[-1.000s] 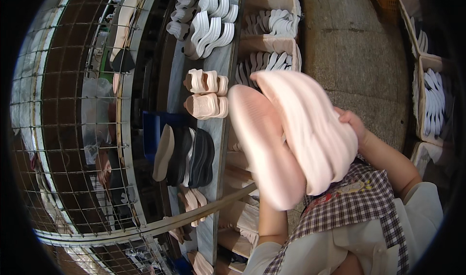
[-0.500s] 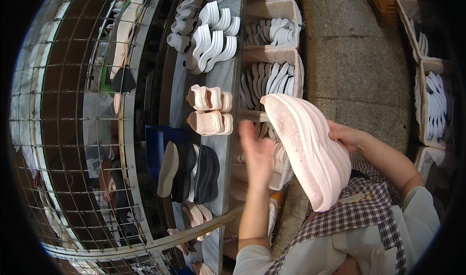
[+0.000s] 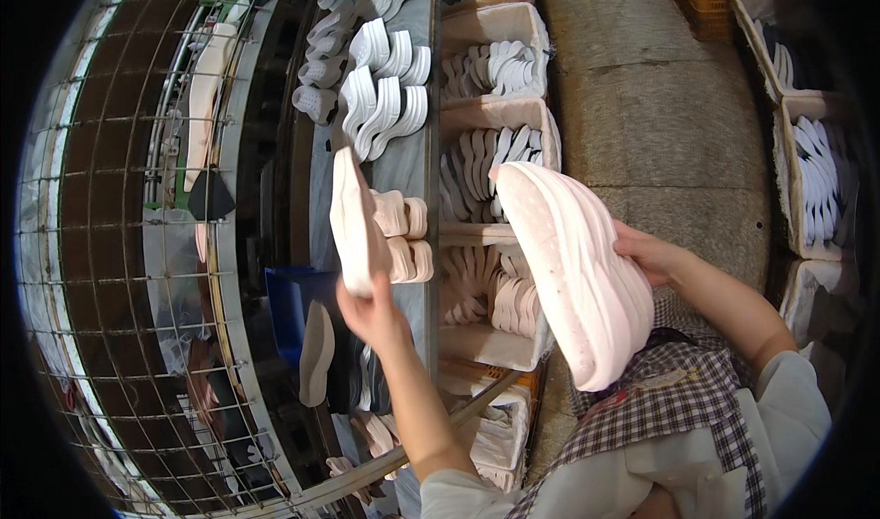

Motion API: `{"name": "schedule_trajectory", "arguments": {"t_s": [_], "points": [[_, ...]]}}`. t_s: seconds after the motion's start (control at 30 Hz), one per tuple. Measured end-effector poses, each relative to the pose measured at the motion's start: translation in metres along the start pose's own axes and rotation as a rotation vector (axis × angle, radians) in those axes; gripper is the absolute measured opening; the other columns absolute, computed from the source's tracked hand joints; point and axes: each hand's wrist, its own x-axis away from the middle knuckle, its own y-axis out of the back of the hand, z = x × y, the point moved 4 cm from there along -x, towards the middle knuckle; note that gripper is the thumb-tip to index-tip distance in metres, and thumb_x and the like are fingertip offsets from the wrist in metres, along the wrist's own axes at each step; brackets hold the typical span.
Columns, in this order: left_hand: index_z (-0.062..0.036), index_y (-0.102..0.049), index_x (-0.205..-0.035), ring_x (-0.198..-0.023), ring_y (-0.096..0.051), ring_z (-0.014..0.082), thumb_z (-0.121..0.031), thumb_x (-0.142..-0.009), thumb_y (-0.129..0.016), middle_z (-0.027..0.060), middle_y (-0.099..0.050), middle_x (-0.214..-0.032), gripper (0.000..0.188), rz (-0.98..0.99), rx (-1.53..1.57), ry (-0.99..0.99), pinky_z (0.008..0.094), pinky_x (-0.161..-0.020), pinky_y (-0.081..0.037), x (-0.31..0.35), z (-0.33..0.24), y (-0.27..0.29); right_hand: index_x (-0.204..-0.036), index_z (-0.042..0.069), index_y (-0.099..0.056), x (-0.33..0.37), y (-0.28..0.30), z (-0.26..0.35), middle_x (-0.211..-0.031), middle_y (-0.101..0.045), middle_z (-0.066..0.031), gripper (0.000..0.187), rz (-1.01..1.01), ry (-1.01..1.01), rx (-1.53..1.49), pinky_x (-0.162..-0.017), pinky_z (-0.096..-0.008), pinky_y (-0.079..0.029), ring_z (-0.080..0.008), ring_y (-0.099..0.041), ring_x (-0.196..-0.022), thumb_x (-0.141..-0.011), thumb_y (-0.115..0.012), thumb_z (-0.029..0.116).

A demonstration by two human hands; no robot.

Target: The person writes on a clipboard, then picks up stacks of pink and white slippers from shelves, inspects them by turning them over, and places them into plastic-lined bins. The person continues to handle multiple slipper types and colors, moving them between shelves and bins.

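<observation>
Left hand (image 3: 371, 315) and right hand (image 3: 646, 257) both loaded.
Left curls round near end of one pale-pink, foot-shaped sole (image 3: 354, 226) above grey bench (image 3: 403, 168); right clamps thick pale-pink sole stack (image 3: 579, 276), right of bench.

Left grip (image 3: 369, 316) farther left, now over the grey bench (image 3: 408, 174), holding one pale pink sole (image 3: 356, 217)

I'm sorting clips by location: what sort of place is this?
Likely a shoe-sole workshop: held pink soles, white soles on a grey bench, and lined bins of more soles.
</observation>
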Motion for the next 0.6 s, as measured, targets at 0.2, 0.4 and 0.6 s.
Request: {"name": "schedule_trajectory", "arguments": {"t_s": [0.2,0.4,0.6], "points": [[0.0048,-0.058,-0.105,-0.099,-0.058,0.0233,-0.017,-0.066,-0.084,0.0165,-0.061,-0.108,0.051,0.402,0.118,-0.055,0.035,-0.087,-0.044,0.139,-0.076,-0.044,-0.146,0.014,-0.005,-0.006,-0.005,0.005,-0.141,-0.029,-0.0191,0.083,-0.082,0.058,0.056,-0.1,-0.043,-0.044,-0.0291,-0.038,-0.128,-0.086,-0.062,0.021],[0.0058,-0.063,-0.096,-0.096,-0.06,0.0249,-0.013,-0.067,-0.083,0.0175,-0.062,-0.107,0.04,0.415,0.159,0.059,0.035,-0.087,-0.043,0.174,-0.083,-0.063,-0.145,0.011,-0.005,0.008,-0.004,0.008,-0.141,-0.028,-0.0181,0.079,-0.025,0.083,0.006,-0.1,-0.0429,-0.044,-0.0283,-0.039,-0.127,-0.089,-0.059,0.019],[0.0051,-0.062,-0.095,-0.096,-0.061,0.0252,-0.01,-0.066,-0.083,0.0174,-0.064,-0.102,0.038,0.381,0.152,0.025,0.0343,-0.085,-0.045,0.187,-0.091,-0.065,-0.145,0.011,-0.006,0.021,-0.007,0.01,-0.141,-0.029,-0.017,0.076,0.0,0.115,-0.032,-0.1,-0.0414,-0.045,-0.0261,-0.04,-0.126,-0.09,-0.057,0.016]]}}
